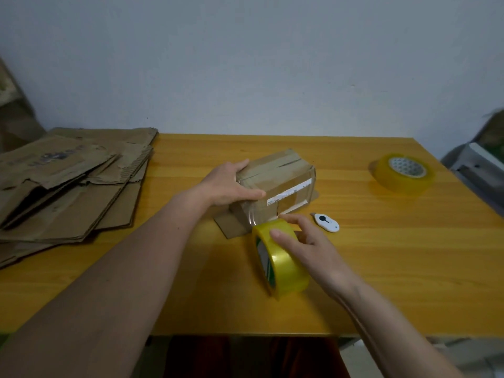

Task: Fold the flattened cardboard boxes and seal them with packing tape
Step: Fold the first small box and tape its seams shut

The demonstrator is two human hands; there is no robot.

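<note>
We see the largest risk in the small cardboard box [275,184] itself: it stands near the middle of the yellow worktop [381,268] with a loose flap spread under it, and our left hand [231,184] lies over its near end with fairly straight fingers, pressing rather than gripping, so a hard pull on the tape could make the box slide or turn. Next, the strip between box and tape roll [278,257] looks short and shiny; if it twists, we think it may stick to itself or wrinkle on the side. Our right hand [302,241] grips this yellow roll, fingers curled over its rim, just beside the box's near corner. The small white cutter [326,221] lies very near this hand, and it could be knocked. The box looks worn and brown, with old clear tape, a white label and a slit along the top seam.
</note>
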